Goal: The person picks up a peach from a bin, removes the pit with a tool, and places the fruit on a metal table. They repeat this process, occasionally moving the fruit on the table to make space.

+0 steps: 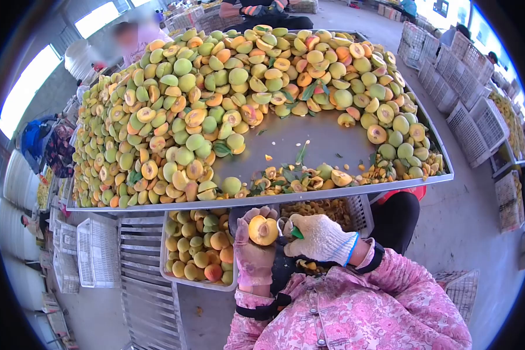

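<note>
In my left hand (254,256), covered by a thin glove, sits a halved yellow peach (263,229) with its cut face and hollow turned up. My right hand (322,238), in a white knitted glove with a blue cuff, is closed around a pitting tool (297,233) with a green handle and a curved metal loop. The loop is just right of the peach half. Beyond both hands, a metal table (332,140) bears a big heap of whole and cut peaches (181,105). Scraps and pits (291,178) lie along its near edge.
Below the table edge, a crate of peaches (198,248) is left of my hands, and a crate of peach scraps (318,213) lies behind them. A slatted metal rack (149,274) and white crates (94,251) stand further left. More crates (478,128) line the right. Other people work around the table.
</note>
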A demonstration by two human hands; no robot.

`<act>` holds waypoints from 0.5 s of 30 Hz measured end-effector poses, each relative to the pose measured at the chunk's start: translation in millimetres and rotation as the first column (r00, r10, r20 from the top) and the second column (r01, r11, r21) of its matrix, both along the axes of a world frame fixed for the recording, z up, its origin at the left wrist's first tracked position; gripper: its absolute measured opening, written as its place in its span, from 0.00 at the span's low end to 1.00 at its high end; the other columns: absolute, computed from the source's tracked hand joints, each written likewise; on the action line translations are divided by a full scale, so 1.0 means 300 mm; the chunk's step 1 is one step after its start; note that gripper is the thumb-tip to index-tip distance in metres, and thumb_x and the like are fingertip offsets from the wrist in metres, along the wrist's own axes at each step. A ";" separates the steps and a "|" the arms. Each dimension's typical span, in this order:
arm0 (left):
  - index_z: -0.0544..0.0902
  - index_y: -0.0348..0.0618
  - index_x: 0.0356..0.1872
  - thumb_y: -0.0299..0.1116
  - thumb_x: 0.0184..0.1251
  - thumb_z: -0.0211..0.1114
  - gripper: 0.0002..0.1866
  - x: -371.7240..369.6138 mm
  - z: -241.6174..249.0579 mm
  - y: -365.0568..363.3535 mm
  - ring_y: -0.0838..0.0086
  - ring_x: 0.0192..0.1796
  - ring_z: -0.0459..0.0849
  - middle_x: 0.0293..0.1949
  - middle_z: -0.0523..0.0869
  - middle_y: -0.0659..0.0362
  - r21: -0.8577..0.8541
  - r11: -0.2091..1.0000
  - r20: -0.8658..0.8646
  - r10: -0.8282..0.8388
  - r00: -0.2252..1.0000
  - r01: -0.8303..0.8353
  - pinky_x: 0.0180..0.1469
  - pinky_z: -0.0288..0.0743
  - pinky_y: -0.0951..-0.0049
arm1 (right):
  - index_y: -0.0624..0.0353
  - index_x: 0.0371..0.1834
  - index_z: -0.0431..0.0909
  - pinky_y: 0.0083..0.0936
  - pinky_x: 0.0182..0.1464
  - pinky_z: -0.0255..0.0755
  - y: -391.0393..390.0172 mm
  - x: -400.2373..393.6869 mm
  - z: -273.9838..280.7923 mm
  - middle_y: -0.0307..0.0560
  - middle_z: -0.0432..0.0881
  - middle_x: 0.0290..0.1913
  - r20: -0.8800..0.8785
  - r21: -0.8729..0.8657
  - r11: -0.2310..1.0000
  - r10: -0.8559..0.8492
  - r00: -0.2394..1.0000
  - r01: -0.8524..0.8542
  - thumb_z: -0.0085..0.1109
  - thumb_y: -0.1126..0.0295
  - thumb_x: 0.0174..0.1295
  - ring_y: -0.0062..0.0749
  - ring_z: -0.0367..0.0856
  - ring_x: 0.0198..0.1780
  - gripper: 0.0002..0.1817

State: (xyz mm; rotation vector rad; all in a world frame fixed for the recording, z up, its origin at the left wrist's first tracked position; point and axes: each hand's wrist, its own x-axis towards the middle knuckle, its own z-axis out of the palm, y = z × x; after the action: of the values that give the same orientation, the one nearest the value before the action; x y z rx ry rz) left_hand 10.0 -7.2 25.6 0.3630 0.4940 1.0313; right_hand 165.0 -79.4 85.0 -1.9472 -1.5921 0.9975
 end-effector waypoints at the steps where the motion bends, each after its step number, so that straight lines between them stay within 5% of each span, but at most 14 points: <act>1: 0.79 0.39 0.49 0.49 0.71 0.59 0.21 0.002 0.002 -0.011 0.54 0.55 0.81 0.48 0.83 0.49 0.043 0.999 -0.036 0.002 0.999 -0.001 0.56 0.77 0.51 | 0.57 0.43 0.75 0.45 0.44 0.75 -0.006 -0.013 0.000 0.59 0.83 0.35 0.045 -0.072 0.997 0.028 0.999 -0.024 0.70 0.51 0.47 0.57 0.83 0.43 0.26; 10: 0.78 0.37 0.46 0.45 0.74 0.55 0.18 0.030 -0.027 -0.058 0.62 0.48 0.83 0.44 0.83 0.51 0.338 0.938 -0.295 0.035 0.955 0.070 0.53 0.78 0.62 | 0.63 0.51 0.75 0.42 0.41 0.79 -0.017 -0.054 -0.122 0.60 0.84 0.36 -0.004 -0.013 0.999 0.047 0.999 -0.048 0.70 0.57 0.45 0.57 0.85 0.40 0.32; 15: 0.79 0.36 0.46 0.44 0.72 0.58 0.18 0.028 -0.041 -0.047 0.67 0.44 0.84 0.41 0.85 0.53 0.376 0.914 -0.454 0.041 0.890 0.150 0.49 0.79 0.69 | 0.61 0.46 0.78 0.42 0.40 0.78 -0.018 -0.084 -0.193 0.59 0.84 0.35 -0.036 0.041 0.998 0.051 0.998 -0.050 0.69 0.58 0.44 0.58 0.84 0.39 0.27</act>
State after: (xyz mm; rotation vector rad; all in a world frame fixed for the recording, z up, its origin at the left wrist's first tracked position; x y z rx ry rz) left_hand 18.5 -21.2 13.2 1.0016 0.6852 0.9881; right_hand 139.8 -84.9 27.0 -1.8598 -1.6357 1.0072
